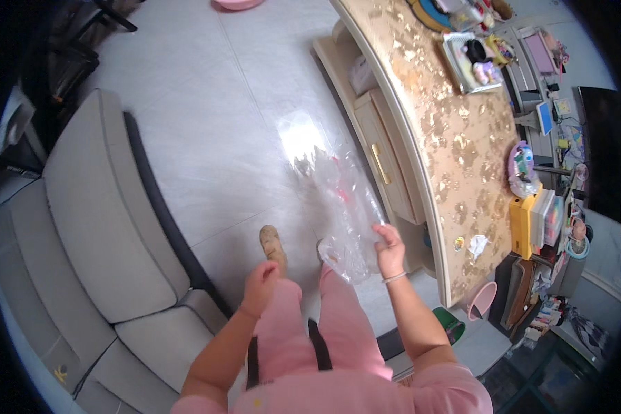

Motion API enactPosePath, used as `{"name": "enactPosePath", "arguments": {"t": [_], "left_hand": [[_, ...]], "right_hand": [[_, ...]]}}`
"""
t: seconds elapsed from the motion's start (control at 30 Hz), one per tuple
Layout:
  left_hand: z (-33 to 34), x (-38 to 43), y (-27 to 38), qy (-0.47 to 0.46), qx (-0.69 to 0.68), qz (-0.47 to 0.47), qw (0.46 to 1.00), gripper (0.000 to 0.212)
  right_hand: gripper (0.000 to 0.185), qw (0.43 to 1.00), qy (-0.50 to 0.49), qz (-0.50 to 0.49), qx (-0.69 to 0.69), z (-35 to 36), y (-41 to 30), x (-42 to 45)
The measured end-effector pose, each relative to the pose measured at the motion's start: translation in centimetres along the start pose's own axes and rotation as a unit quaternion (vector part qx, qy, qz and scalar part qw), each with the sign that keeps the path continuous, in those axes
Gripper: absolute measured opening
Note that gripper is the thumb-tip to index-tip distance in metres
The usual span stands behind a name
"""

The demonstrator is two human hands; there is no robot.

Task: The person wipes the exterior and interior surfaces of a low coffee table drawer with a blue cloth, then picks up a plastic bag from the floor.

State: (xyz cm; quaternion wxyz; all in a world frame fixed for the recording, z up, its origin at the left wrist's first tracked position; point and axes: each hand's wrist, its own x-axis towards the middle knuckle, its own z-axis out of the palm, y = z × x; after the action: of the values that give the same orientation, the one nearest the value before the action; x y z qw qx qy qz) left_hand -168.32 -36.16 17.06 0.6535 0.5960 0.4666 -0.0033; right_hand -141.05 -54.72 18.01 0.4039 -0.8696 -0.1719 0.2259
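My right hand [390,249], with a light band at the wrist, holds a large clear plastic bag [349,217] by its edge. The bag hangs above the floor and beside the table, and small red marks show on it. Its lower end hangs in front of my right leg and foot. My left hand [261,282] is in front of my left thigh, above my tan shoe [270,242]. Its fingers are curled, and nothing shows in them.
To the right stands a table with a patterned cover [445,150] and a drawer [388,155]; a tray [468,62] and a yellow box [521,227] are on it. A grey sofa [114,207] is at the left. Pink [482,301] and green [449,326] bins stand beyond the table's near end.
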Motion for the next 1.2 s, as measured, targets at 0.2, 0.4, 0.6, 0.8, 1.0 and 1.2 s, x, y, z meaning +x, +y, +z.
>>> {"name": "enactPosePath", "arguments": {"t": [0.2,0.4,0.6,0.8,1.0,1.2], "left_hand": [[-7.8,0.2,9.0,0.012,-0.035,0.042,0.998,0.025],[-10.5,5.5,25.3,-0.061,-0.177,0.018,0.982,0.057],[-6.2,16.1,38.0,-0.158,-0.169,-0.005,0.973,0.066],[-8.8,27.6,47.5,-0.112,-0.096,0.093,0.985,0.057],[-18.2,36.3,59.8,-0.091,-0.168,0.151,0.970,0.055],[-26.7,45.9,68.3,-0.059,-0.292,0.196,0.934,0.055]], "right_hand": [[0.041,0.901,-0.042,0.131,0.412,-11.0,-16.3,-2.6],[0.041,0.795,-0.088,0.138,0.585,-16.1,-22.9,-1.6],[0.035,0.797,-0.135,0.101,0.580,-14.1,-22.4,6.1],[0.035,0.741,-0.122,0.148,0.644,-10.9,-25.2,20.1],[0.043,0.951,-0.060,0.092,0.290,-8.7,-37.4,39.2],[0.058,0.951,-0.131,-0.279,0.030,-0.1,-57.8,57.7]]}}
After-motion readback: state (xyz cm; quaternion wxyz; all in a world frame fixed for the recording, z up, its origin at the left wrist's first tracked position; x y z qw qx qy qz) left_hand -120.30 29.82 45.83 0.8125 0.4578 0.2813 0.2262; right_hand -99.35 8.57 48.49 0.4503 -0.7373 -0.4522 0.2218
